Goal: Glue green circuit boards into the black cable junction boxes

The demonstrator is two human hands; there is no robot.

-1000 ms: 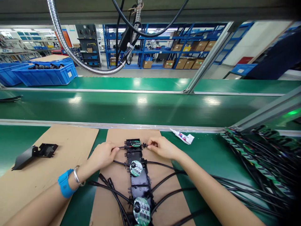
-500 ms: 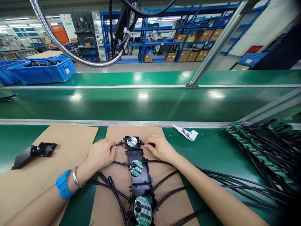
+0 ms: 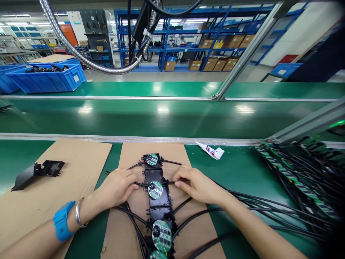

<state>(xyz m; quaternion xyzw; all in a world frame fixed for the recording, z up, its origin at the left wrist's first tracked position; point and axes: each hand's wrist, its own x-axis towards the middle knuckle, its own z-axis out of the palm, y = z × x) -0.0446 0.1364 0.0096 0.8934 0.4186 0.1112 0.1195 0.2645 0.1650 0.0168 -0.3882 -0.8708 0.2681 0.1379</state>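
A column of black plastic housings (image 3: 154, 176) lies on cardboard in front of me, with round green circuit boards on it. Black cables run out from both sides of the boards. My left hand (image 3: 118, 187) is closed, its fingers pinching the left cable (image 3: 139, 184) of the second circuit board (image 3: 155, 190). On the other side, my right hand (image 3: 198, 184) pinches that board's right cable (image 3: 171, 182) between thumb and fingers. Farther up, the top circuit board (image 3: 152, 159) sits in its housing, untouched. A larger circuit board (image 3: 161, 235) lies nearer to me.
A white glue tube (image 3: 210, 150) lies right of the cardboard (image 3: 175, 149). One bent black housing (image 3: 39, 173) rests on the left cardboard sheet. Boards with bundled cables (image 3: 299, 180) are heaped at right. Blue bins (image 3: 45, 80) stand far left; a metal hose (image 3: 88, 64) hangs overhead.
Both hands have left the top board's cables and moved nearer to me, onto the cables of the second board. The view has shifted slightly.
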